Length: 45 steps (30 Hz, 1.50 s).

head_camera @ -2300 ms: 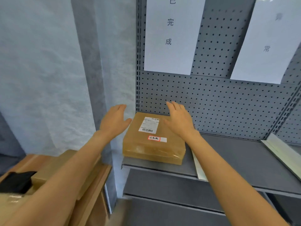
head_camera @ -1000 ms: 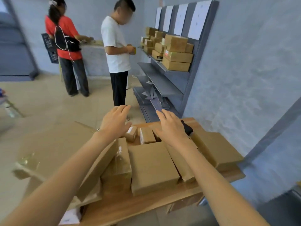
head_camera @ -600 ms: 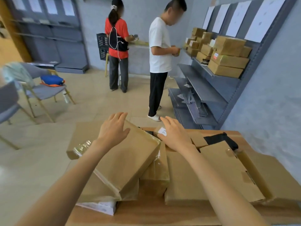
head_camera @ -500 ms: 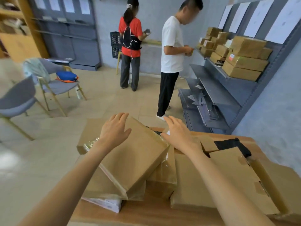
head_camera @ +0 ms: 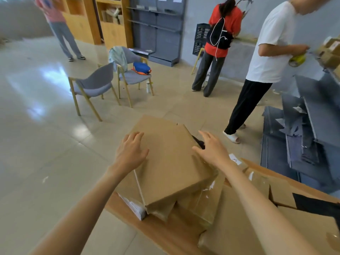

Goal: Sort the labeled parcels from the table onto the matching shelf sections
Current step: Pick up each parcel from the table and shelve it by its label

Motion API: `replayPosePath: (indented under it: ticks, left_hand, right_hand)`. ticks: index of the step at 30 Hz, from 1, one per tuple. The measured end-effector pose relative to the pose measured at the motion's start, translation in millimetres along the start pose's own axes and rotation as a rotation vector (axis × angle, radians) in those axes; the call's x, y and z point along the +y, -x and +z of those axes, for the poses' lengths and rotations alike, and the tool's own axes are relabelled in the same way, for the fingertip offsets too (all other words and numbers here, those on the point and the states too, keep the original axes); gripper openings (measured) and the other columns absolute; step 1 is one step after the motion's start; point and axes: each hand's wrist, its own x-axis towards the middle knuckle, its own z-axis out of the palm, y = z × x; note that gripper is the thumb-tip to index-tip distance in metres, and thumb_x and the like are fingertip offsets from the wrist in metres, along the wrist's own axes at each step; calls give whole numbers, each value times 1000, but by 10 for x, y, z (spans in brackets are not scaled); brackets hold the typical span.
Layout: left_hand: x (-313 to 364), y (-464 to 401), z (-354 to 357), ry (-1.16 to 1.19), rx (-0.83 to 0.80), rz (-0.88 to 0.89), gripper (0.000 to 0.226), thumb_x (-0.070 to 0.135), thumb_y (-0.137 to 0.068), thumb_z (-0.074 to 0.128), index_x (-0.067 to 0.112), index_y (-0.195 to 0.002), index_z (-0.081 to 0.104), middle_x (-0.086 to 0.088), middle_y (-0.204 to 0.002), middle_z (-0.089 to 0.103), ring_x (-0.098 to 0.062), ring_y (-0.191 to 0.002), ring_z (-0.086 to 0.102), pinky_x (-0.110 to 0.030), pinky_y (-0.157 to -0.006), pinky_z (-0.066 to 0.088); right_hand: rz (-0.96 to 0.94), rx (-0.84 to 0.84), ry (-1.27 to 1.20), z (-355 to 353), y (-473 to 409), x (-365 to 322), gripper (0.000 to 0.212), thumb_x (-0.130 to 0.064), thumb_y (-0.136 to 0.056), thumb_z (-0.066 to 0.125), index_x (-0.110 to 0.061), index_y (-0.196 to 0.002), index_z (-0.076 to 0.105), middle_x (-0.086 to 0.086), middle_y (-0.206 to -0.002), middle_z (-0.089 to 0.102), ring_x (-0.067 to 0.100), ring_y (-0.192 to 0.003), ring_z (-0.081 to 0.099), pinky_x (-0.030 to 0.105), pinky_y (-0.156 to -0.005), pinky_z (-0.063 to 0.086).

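both hands, left point(head_camera: 131, 152) and right point(head_camera: 213, 150), fingers straight, holding nothing, flank top parcel point(head_camera: 171, 162).

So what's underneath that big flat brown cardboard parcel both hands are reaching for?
The big flat brown cardboard parcel lies tilted on other taped brown parcels and one white-edged parcel. Their labels stay covered.

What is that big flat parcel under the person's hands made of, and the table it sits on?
The big flat parcel looks like plain brown cardboard: matte and creased, with glossy clear tape along one edge. The table looks like wood or wood laminate, judging by its warm brown, faintly streaked surface.
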Motion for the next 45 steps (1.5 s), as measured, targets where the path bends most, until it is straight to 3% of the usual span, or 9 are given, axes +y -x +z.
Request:
replayPosePath:
  ticks: [5, 11, 16, 24, 28, 34, 37, 42, 45]
  left_hand:
    - [-41, 260, 146, 238, 29, -239, 73, 38, -86, 62, 20, -148, 27, -5, -153, 25, -28, -138, 26, -45, -110, 31]
    - [-38, 535, 343, 873, -79, -638, 94, 48, -84, 66, 18, -153, 10, -7, -152, 31, -26, -132, 41, -41, -105, 37]
    - [30, 586, 402, 1021, -111, -593, 60, 47, -91, 55, 19, -143, 40, 4, -118, 61, -8, -98, 62, -21, -72, 49]
    - [213, 237, -178, 1027, -32, -435, 53, 43, -95, 52, 15, -139, 46, 3, -117, 62, -9, -97, 62, -22, -75, 49]
    - [315, -51, -645, 867, 56, -307, 70, 50, -90, 55, 20, -149, 31, -1, -149, 38, -21, -132, 41, -40, -106, 36]
    - [630, -52, -1012, 1, 261, 262, 78, 55, -82, 64, 21, -146, 38, 0, -154, 31, -22, -143, 23, -46, -116, 18]
    - [618, -59, -955, -315, 304, 475, 92, 62, -67, 73, 15, -141, 44, -10, -146, 44, -30, -139, 32, -55, -117, 15]
    - [574, -80, -923, -516, 352, 575, 127, 61, -41, 86, 15, -145, 30, -18, -146, 37, -37, -135, 32, -65, -111, 12]
    - [572, -62, -853, -527, 424, 678, 125, 53, -43, 89, 20, -146, 27, -15, -144, 34, -38, -131, 33, -64, -111, 13]
  right_hand:
    - [155, -143, -591, 131, -6, 132, 61, -38, -90, 64, -19, -144, 40, -4, -130, 52, 11, -104, 49, 20, -71, 40]
    - [406, -454, -949, 272, 8, 291, 57, -43, -91, 63, -20, -139, 43, -7, -104, 61, 8, -87, 60, 22, -61, 46]
    - [400, -548, -1014, 251, 30, 352, 46, -42, -90, 64, -26, -131, 53, -2, -108, 68, 15, -95, 66, 26, -67, 52]
    - [366, -351, -1146, -135, -20, 232, 39, -38, -83, 73, -16, -114, 64, 8, -103, 73, 23, -90, 71, 31, -71, 56]
    - [367, -171, -1207, -459, -107, 50, 23, -30, -85, 73, -14, -101, 67, 10, -101, 73, 24, -87, 70, 33, -75, 57]
    - [495, -100, -1244, -855, -204, -170, 25, -38, -85, 70, -15, -92, 61, 7, -91, 68, 22, -78, 65, 33, -67, 53]
    - [542, -142, -1229, -958, -233, -235, 39, -52, -81, 68, -18, -98, 60, 10, -99, 67, 29, -91, 64, 43, -88, 51]
    - [601, -202, -1150, -1076, -178, -297, 48, -60, -79, 66, -17, -98, 56, 14, -109, 64, 35, -102, 61, 52, -98, 45]
    - [624, -219, -1145, -1104, -128, -316, 51, -60, -77, 67, -15, -98, 55, 16, -110, 63, 34, -103, 61, 52, -97, 47]
